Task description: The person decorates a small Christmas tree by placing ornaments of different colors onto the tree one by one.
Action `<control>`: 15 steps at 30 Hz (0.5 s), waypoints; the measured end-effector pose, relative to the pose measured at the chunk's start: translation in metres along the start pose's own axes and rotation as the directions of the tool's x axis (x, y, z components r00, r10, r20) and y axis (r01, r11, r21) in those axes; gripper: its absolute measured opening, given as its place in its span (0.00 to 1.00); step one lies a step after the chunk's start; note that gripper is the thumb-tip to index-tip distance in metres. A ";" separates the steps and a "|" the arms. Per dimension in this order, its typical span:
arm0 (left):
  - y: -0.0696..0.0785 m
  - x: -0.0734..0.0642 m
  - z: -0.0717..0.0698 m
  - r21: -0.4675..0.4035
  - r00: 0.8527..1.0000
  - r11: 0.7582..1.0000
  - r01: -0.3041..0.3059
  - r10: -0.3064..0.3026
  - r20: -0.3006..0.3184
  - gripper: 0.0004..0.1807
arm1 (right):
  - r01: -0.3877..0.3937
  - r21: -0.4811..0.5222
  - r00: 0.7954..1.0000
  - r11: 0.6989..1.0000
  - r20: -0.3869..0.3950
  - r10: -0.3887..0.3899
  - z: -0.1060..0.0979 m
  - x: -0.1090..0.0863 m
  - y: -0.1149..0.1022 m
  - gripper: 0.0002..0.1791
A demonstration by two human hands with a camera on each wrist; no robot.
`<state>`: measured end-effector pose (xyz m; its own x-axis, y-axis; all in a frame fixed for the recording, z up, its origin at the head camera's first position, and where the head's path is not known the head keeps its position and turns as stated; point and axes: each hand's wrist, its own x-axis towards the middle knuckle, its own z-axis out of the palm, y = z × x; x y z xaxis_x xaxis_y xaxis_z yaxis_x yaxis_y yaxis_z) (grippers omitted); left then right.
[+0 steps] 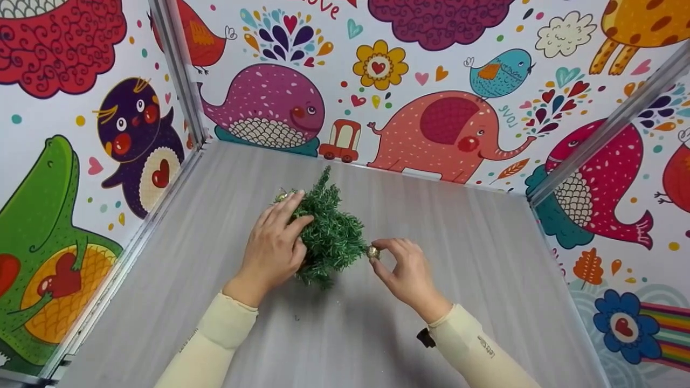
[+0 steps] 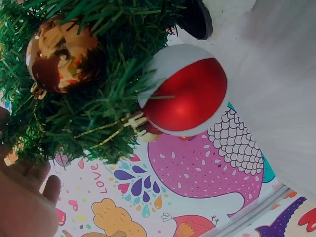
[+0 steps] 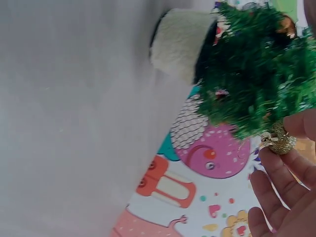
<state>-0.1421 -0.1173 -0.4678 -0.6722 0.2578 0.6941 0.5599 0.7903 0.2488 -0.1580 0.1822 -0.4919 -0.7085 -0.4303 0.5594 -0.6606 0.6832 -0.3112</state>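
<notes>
A small green Christmas tree [image 1: 331, 237] stands on the table, its pale round base [image 3: 180, 44] showing in the right wrist view. My left hand [image 1: 275, 242] rests against its left side, fingers stretched over the branches. Between thumb and forefinger, my right hand [image 1: 407, 269] pinches a small gold glitter bauble [image 3: 281, 140] at the tree's right edge; a thin loop shows at its cap. On the tree's left side, the left wrist view shows a shiny gold bauble [image 2: 61, 54] and a red-and-white bauble [image 2: 190, 94] hanging on a gold cord.
The grey wood-grain table [image 1: 474, 323] reaches to printed walls [image 1: 345, 81] at the back and both sides. Metal posts [image 1: 180, 70] mark the wall corners. Tiny scraps lie on the table in front of the tree.
</notes>
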 end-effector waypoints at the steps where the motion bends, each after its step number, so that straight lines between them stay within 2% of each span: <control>1: 0.000 0.000 0.000 0.002 1.000 1.000 -0.005 0.005 -0.005 0.21 | 0.011 0.006 1.000 1.000 -0.003 -0.011 -0.002 0.000 -0.003 0.15; 9: 0.002 0.002 0.000 0.045 0.997 0.997 -0.065 0.066 -0.028 0.20 | 0.118 0.052 0.992 0.992 -0.055 -0.115 -0.007 0.003 -0.021 0.15; 15: 0.007 0.002 -0.001 0.061 0.995 0.993 -0.097 0.099 -0.026 0.20 | 0.144 0.125 0.988 0.982 -0.077 -0.135 -0.009 0.006 -0.033 0.17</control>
<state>-0.1393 -0.1116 -0.4641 -0.6004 0.3201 0.7328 0.5922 0.7938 0.1384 -0.1380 0.1625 -0.4715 -0.5914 -0.4724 0.6535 -0.7817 0.5347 -0.3210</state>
